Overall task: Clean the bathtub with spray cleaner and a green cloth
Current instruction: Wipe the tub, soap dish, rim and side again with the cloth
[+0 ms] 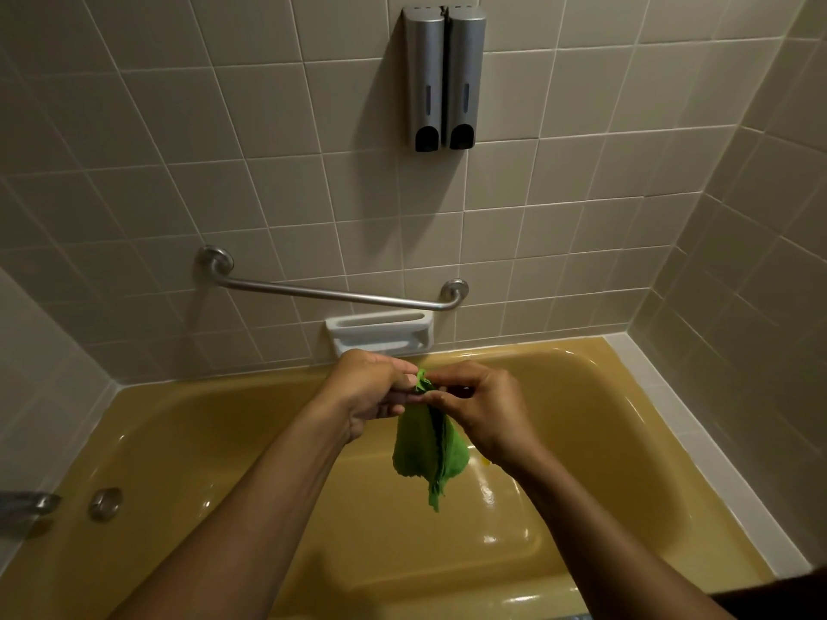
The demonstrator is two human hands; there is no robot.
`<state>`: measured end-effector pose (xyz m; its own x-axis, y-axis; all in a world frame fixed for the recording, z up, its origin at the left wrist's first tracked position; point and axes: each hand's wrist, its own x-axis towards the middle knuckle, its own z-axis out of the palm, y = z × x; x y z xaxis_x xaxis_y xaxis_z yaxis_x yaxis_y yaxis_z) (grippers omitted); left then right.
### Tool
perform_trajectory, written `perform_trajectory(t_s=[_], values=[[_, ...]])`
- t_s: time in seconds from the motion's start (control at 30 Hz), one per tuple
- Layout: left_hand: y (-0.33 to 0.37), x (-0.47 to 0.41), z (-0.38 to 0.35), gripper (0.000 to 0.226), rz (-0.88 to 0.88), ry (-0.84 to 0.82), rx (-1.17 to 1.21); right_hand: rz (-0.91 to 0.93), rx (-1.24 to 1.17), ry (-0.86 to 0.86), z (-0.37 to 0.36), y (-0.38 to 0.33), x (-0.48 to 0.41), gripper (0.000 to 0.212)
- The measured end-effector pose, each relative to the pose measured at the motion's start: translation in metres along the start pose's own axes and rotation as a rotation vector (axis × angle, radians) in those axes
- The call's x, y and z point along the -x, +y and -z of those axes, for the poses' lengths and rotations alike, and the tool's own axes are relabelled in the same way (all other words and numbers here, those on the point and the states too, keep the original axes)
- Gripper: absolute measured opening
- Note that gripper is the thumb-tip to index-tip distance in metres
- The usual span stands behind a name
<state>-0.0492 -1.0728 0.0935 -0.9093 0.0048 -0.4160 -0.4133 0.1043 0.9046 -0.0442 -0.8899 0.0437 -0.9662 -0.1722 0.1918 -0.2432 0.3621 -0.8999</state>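
Both forearms (268,521) reach in from the lower edge over the bathtub (188,449). Left hand (371,389) and right hand (485,411) meet above it, fingers curled, each pinching the top of the green cloth (425,454), which hangs bunched between them, clear of the tub floor (447,552). Spray cleaner: not in view. Floor shows glints; wetness or mere glaze cannot be told. Assessment: cloth is being readied; wiping appears outstanding

No text, brand or number was readable anywhere. The twin silver wall-mounted dispensers (425,82) showed no legible label.
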Motion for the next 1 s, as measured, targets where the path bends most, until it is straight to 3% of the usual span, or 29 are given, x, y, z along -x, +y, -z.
perform_trajectory(t_s=[0.27,0.43,0.53,0.73,1.0], values=[[-0.004,-0.004,0.006,0.027,-0.015,-0.099,-0.009,0.043,0.066,0.093,-0.012,0.005,-0.009,0.017],[-0.006,-0.004,0.011,0.029,-0.063,-0.169,-0.054,0.13,0.196,0.036,-0.006,0.002,-0.01,0.014],[-0.01,-0.003,0.014,0.03,-0.18,-0.185,-0.166,0.092,0.145,-0.037,0.006,-0.002,-0.011,0.015],[-0.019,-0.012,0.0,0.025,-0.538,-0.068,-0.528,0.046,0.113,-0.114,0.041,-0.014,-0.021,0.016],[-0.009,-0.018,-0.009,0.008,-0.612,-0.198,-0.384,0.079,0.027,-0.02,0.072,-0.025,-0.032,0.011]])
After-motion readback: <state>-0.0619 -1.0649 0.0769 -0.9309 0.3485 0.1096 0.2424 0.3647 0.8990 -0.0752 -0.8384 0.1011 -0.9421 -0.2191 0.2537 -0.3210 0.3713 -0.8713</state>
